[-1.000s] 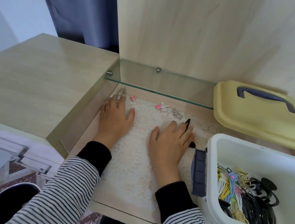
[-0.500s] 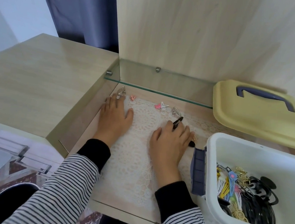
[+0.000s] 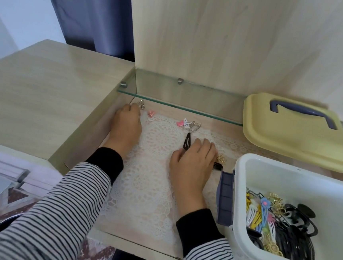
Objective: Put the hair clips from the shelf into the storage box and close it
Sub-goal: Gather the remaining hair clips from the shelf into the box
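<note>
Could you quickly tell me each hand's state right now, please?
Left hand: fingertips at the silver clip; grip cannot be told.
Right hand: pinches the black snap clip.

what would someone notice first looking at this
Two hands in striped sleeves work on a lace mat: the right hand pinches a black snap clip, the left hand reaches for a silver clip in the shelf's back left corner. At right stands an open white storage box holding many clips, its yellow lid lying behind it.

Head-worn view, looking forward and down (wide-angle), close over shelf [image 3: 158,170]
</note>
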A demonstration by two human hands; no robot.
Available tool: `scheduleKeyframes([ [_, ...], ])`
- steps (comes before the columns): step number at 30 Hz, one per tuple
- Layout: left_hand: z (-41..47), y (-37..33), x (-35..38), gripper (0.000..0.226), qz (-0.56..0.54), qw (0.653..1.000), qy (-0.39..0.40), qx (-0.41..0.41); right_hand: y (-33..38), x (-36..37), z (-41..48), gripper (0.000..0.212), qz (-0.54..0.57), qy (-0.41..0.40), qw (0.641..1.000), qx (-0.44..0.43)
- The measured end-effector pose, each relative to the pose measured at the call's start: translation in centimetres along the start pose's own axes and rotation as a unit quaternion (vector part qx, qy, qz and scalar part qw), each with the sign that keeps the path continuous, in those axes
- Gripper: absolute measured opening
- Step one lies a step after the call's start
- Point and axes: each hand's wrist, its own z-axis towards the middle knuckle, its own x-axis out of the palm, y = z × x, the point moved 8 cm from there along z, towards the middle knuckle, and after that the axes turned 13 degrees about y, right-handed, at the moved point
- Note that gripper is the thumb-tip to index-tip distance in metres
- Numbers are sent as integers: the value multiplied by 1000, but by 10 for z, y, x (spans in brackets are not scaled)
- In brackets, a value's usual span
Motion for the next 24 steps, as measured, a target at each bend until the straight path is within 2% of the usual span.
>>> scheduleKeyframes([
  [5, -2, 2, -2, 15, -38, 999, 0, -1, 2, -1, 0, 26, -2, -1, 1000, -10],
  [11, -10, 5, -6, 29, -89, 996, 0, -14, 4, -5, -2, 31, 14, -16, 1000, -23],
  [17, -20, 2, -12, 24, -140, 990, -7, -2, 15, -11, -5, 6, 13, -19, 998, -61],
  [24, -36, -23, -26, 14, -250, 968, 12, -26, 43, -31, -23, 20, 38, 15, 993, -112],
])
